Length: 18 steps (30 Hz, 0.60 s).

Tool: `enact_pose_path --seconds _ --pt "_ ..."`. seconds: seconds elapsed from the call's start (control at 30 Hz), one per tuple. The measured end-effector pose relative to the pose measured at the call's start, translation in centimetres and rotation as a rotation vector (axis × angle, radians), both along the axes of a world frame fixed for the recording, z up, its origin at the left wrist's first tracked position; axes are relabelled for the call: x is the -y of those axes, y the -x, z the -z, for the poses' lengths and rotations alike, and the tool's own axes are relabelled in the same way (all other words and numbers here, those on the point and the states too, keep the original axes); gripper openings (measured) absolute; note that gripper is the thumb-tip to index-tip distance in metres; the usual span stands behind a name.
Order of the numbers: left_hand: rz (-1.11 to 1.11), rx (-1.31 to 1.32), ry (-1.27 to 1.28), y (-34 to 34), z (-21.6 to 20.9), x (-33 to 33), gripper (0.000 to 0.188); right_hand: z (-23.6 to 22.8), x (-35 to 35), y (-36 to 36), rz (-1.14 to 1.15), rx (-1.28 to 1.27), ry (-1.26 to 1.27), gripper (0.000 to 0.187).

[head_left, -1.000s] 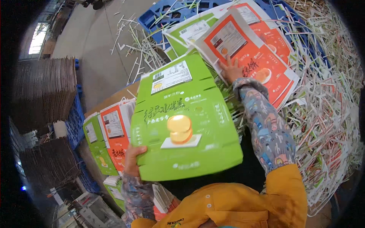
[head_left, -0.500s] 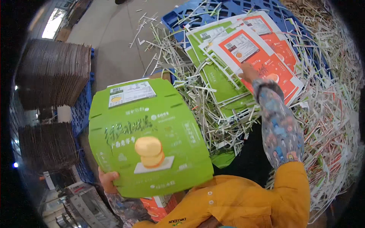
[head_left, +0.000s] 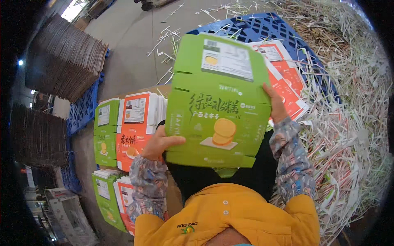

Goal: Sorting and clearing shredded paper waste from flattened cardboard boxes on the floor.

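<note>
A flat green printed carton blank (head_left: 197, 86), with notched edges and a picture of round yellow cakes, is raised in front of me between both hands. My left hand (head_left: 162, 144) grips its lower left side, the thumb lying on the printed face and the fingers behind. On the opposite edge, my right hand (head_left: 276, 102) is closed around the right side. Behind the blank, partly covered by it, lie red printed carton sheets (head_left: 289, 78) on a blue plastic pallet (head_left: 266, 24).
Stacks of green blanks (head_left: 107, 127) and red blanks (head_left: 133, 135) stand to my left, with more green ones (head_left: 107, 201) nearer. Paper trimmings (head_left: 344, 135) heap along the right. Tall stacks of brown cardboard (head_left: 65, 61) stand at the far left on another blue pallet (head_left: 84, 106).
The green blank has swung from my left to the middle. My right hand has come away from the red sheets and now grips its right edge. Stacks at left have come into view.
</note>
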<state>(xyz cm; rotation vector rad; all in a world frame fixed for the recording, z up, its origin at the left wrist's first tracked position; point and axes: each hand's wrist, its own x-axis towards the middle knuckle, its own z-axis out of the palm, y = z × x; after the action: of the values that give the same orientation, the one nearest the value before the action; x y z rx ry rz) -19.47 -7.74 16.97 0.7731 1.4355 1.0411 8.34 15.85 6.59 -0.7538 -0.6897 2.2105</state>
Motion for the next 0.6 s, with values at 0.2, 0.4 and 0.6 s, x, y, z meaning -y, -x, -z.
enact_pose_path --seconds 0.2,0.4,0.6 --pt "-0.031 0.091 -0.359 0.0 9.6 -4.0 0.047 -8.6 1.0 -1.4 0.199 0.322 -0.540 0.026" --pt "-0.262 0.255 -0.473 -3.5 11.4 -8.3 0.044 -12.9 3.0 0.3 0.132 0.430 -0.812 0.025" --pt "-0.187 0.205 -0.396 -5.4 15.3 -9.0 0.041 -16.3 2.6 2.0 -0.096 0.729 -1.057 0.020"
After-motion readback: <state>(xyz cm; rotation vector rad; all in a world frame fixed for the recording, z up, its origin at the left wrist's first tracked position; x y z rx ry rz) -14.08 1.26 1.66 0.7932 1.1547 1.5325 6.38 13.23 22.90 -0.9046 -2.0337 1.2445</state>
